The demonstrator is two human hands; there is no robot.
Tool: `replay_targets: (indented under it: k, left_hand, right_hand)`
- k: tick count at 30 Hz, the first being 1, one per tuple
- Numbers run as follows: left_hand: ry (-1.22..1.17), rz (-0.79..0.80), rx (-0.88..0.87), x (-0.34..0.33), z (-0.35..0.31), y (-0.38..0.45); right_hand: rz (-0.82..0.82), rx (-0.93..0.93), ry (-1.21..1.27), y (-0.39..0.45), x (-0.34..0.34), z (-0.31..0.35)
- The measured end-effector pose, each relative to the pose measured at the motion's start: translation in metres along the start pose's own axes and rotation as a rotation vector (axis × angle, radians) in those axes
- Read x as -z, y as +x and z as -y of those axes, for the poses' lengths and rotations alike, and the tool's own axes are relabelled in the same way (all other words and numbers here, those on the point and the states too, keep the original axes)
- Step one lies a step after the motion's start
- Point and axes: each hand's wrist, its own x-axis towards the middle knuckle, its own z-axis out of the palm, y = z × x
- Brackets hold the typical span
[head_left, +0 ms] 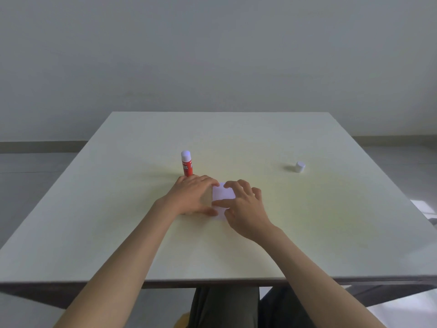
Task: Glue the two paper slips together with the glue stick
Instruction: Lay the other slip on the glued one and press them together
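glue stick (187, 165): red body with white lettering, white exposed tip. cap (299, 167): plain white. paper slips (223, 194): white, faint lilac cast, no pattern. tabletop (236, 143): pale cream, dark edge. wall (212, 55): plain grey. trousers (224, 306): dark olive.

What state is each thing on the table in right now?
Glue stick: upright, uncapped, not held.
Cap: off, standing apart on the right.
Paper slips: flat on the table, pressed under both hands.
Left hand: pressing down.
Right hand: fingers spread, pressing.
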Motion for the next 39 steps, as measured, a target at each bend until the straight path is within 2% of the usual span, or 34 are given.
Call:
replay_targets:
  k: [15, 29, 39]
  left_hand:
    - [-0.007, 0.023, -0.029, 0.000, 0.004, -0.001]
    - [-0.025, 0.019, -0.022, 0.001, 0.003, -0.003]
    - [0.020, 0.057, -0.020, -0.001, 0.005, 0.000]
  right_hand:
    - [-0.034, -0.010, 0.044, -0.008, -0.003, -0.003]
    - [-0.011, -0.185, -0.049, 0.040, -0.007, -0.023]
    - [-0.037, -0.074, 0.017, -0.002, -0.006, -0.007]
